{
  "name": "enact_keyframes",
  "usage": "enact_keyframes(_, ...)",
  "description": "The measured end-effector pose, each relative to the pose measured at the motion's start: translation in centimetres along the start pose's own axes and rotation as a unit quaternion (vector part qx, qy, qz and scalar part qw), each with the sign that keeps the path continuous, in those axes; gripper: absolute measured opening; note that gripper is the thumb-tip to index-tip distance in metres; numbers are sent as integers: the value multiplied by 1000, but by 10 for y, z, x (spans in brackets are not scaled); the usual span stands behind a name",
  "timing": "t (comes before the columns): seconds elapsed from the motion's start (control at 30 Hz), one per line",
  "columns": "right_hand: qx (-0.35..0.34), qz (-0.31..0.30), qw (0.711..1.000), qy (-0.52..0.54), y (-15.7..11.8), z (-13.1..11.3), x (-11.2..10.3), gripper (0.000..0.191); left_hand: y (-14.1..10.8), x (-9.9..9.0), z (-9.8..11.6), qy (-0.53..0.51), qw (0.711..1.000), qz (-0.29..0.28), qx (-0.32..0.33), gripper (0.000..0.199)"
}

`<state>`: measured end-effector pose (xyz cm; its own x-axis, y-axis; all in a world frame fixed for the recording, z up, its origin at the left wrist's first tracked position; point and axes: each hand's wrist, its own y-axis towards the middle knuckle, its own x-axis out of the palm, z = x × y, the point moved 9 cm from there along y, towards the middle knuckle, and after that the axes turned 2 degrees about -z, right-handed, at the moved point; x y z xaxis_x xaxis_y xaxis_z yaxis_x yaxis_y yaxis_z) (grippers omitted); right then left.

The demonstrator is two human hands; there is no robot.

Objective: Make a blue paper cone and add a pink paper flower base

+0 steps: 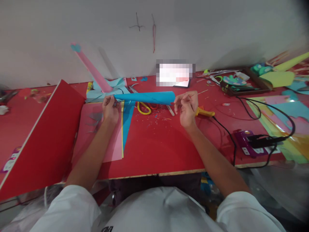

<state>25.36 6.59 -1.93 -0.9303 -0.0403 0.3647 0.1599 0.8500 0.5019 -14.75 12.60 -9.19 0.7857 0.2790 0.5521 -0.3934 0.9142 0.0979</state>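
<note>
A blue paper cone [149, 97] lies level across the view above the red table, its narrow end at the left. My left hand [111, 109] pinches that narrow end between thumb and fingers. At the wide end on the right, my right hand [187, 108] has its fingers curled close to the rim; whether they touch the paper is unclear. Under my left forearm are pink sheets [113, 141] with yellow and blue sheets beneath. Yellow-handled scissors [144, 109] rest below the cone, and a yellow glue gun [205, 112] lies right of my right hand.
An upright red board [48, 138] stands at the left. Behind the hands are a pink paper cone [93, 69] and a blurred-out screen [175, 74]. A dark tray [256, 90], black cables, a purple power strip [251, 143] and coloured papers occupy the right.
</note>
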Motion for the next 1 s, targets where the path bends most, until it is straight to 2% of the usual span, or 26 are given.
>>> enact_keyframes(0.13, -11, -7, 1000, 5, 0, -1, 2, 31, -2, 1, 1, 9, 1000, 6, -5, 26)
enact_keyframes(0.3, -2, -8, 1000, -2, -1, 1, 0, 37, -4, 3, 3, -3, 1000, 22, -9, 26)
enact_keyframes(0.43, 6, -10, 1000, 3, -1, 5, -3, 39, -3, 4, 1, -7, 1000, 12, -10, 25)
enact_keyframes(0.63, 17, -26, 999, -17, -1, 3, 3, 42, 0, 1, 0, -9, 1000, 3, -5, 27)
enact_keyframes(0.8, 27, -24, 997, -68, -2, 0, 6, 37, 0, 1, 1, -1, 1000, 4, -1, 24)
enact_keyframes(1.0, -8, -27, 996, -90, -2, -4, 9, 32, -2, 4, 3, -8, 1000, 7, 2, 24)
